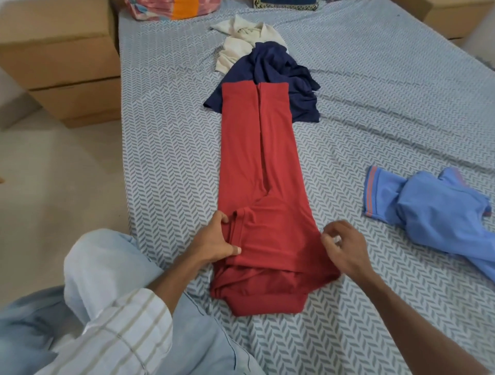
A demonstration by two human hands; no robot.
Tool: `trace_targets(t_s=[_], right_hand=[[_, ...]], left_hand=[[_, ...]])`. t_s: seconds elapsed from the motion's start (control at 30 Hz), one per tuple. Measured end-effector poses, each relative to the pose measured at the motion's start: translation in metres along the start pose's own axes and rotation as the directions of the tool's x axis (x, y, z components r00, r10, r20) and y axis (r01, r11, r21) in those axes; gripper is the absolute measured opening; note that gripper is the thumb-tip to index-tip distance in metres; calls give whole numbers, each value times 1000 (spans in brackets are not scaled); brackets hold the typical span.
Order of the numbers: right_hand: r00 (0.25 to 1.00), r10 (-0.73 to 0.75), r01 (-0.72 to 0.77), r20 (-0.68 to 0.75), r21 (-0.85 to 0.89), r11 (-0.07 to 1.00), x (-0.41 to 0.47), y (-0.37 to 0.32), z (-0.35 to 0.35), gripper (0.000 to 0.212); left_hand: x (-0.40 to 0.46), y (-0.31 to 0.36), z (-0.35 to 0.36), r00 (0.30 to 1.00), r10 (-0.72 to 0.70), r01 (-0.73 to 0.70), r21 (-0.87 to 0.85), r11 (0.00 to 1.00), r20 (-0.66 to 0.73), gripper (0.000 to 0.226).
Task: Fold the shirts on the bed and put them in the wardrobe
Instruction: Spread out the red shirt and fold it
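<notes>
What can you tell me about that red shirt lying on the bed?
The red shirt looks like soft knit cloth, folded lengthwise into a long narrow strip on the patterned bed sheet. Its far end overlaps a crumpled navy shirt. At the near end the left hand grips one folded edge and the right hand pinches the other.

The far end of the red shirt (257,150) lies over the navy shirt (278,72), hiding its middle; the navy shirt in turn covers part of the cream shirt (241,40). The light blue shirt (434,214) runs off the right edge. A colourful bundle (171,8) and a dark patterned item (286,3) are cut by the top edge. The right hand (345,251) is blurred at the fingertips; whether they pinch the cloth cannot be told.
</notes>
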State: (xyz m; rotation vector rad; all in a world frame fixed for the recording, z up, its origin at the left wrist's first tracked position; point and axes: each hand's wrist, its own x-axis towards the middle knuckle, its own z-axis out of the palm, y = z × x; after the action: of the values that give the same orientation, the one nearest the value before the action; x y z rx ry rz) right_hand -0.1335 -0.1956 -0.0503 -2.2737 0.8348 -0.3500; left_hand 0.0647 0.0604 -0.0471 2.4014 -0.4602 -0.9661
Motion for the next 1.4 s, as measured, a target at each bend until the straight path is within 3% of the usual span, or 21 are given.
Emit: trace_targets(t_s=[0.1,0.2,0.33,0.43,0.6,0.77,0.93,1.07,1.33,1.4], right_hand=[[981,182,-188,74,89,978,42,-16,13,9],[950,266,-291,164,157,944,94,-29,27,20],[941,301,-333,158,256,907,177,-41,50,27],[936,319,-351,148,320,880,238,-49,68,33],[958,276,-284,71,330,900,322,-63,95,36],[958,287,-252,-26,406,878,400,-68,113,50],[940,335,-257,-71,501,826,454,-66,123,52],[938,345,-299,3,510,807,481,-70,119,36],[930,359,-342,81,547,764,514,-69,120,21],[935,347,-330,75,546,770,517,-66,119,21]], left_hand=[[11,-2,-6,1000,23,-23,10,1000,-8,59],[30,-1,-15,977,53,-61,-31,998,-208,29],[75,10,-36,918,120,-175,-113,978,-377,16],[127,20,-55,908,136,-231,-202,952,-397,19],[215,38,-84,848,155,-266,-154,952,-507,34],[297,59,-114,819,207,-341,-163,926,-536,27],[352,80,-134,731,273,-437,-122,891,-625,25],[396,100,-153,734,203,-393,-162,905,-648,35],[442,142,-178,799,-111,-172,-401,900,-592,55],[447,146,-183,809,-137,-166,-446,880,-572,36]])
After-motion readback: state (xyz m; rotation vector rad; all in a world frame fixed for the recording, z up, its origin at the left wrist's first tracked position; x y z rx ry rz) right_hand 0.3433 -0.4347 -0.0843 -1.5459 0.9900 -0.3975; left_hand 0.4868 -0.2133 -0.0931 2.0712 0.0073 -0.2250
